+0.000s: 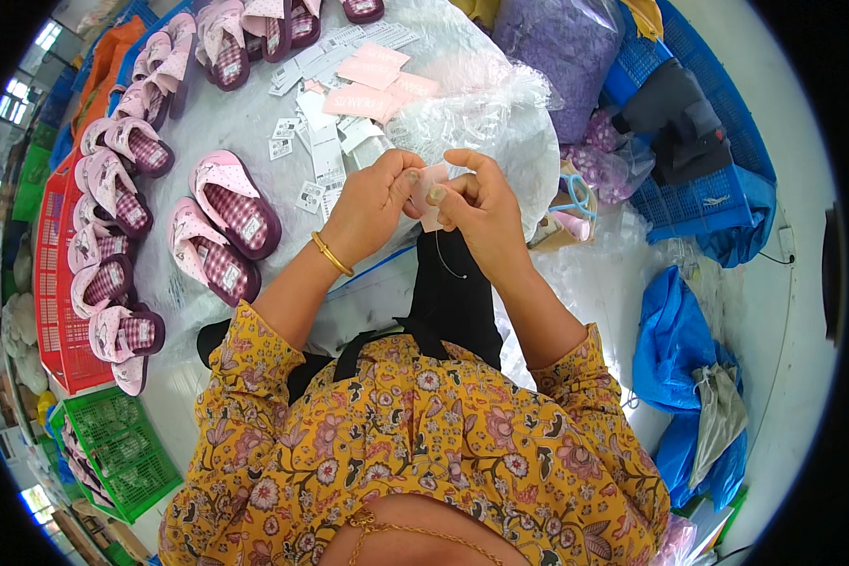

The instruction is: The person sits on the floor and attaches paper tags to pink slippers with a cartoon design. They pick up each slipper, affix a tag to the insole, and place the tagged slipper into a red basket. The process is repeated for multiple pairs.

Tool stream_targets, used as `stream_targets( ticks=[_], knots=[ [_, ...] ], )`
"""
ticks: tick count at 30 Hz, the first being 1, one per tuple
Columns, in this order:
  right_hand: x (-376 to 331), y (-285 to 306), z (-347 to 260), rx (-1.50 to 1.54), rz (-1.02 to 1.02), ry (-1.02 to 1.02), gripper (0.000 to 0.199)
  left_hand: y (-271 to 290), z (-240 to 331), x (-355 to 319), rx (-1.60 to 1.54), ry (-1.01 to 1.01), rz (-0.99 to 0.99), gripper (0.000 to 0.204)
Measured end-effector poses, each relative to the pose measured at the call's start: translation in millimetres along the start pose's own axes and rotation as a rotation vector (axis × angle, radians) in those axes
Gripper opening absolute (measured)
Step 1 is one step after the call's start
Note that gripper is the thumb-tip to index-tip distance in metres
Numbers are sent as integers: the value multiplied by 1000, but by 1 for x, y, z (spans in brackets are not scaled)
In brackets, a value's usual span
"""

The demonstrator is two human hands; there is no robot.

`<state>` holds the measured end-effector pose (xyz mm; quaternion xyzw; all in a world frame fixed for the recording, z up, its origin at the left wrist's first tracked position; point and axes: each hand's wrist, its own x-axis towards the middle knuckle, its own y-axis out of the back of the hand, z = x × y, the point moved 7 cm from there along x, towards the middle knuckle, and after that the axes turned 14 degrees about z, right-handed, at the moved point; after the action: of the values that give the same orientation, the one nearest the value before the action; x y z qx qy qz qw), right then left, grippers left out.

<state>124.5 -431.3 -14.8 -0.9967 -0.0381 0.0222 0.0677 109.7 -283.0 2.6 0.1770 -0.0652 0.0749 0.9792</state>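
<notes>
Over the near edge of the table, my left hand [373, 203] and my right hand [484, 209] meet, fingers pinched on a small pink tag [431, 219]. A thin pale string [450, 271] hangs below it with a curved end. The fingertips partly hide the tag and where the string meets it. To the left lies a pair of pink slippers [219, 226] with checked insoles. Beyond my hands are several pink cards [375, 80], white paper labels [327, 156] and small square stickers [309, 196].
More pink slippers [113, 241] line the table's left edge. Clear plastic film [486, 94] covers part of the table. Red [61, 302] and green [123, 453] crates stand left. At right are a purple bag [561, 57], a blue crate [717, 203] and a small box with scissors [575, 203].
</notes>
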Motion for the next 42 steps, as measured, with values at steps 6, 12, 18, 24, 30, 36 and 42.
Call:
stream_targets(
  ticks=[6, 12, 18, 24, 30, 36, 42],
  knots=[
    [-2, -1, 1, 7, 11, -31, 35, -4, 13, -7, 78, -61, -40, 22],
    [-2, -1, 6, 46, -15, -65, 30, -2, 14, -12, 154, -106, -38, 21],
    [-2, -2, 12, 87, -45, -112, 28, -1, 13, -16, 221, -165, -45, 21],
    [-4, -3, 13, 196, -102, -231, 24, 0, 11, -20, 135, -164, -87, 23],
    [-17, -7, 18, 143, -258, -329, 18, 2, -11, -31, -404, 353, -340, 22],
    [-30, -12, 28, 37, -335, -373, 18, 7, -13, -41, -123, 95, -350, 14],
    [-46, -8, 31, -361, -496, -289, 32, 38, -20, -45, 81, -67, -48, 12]
  ],
)
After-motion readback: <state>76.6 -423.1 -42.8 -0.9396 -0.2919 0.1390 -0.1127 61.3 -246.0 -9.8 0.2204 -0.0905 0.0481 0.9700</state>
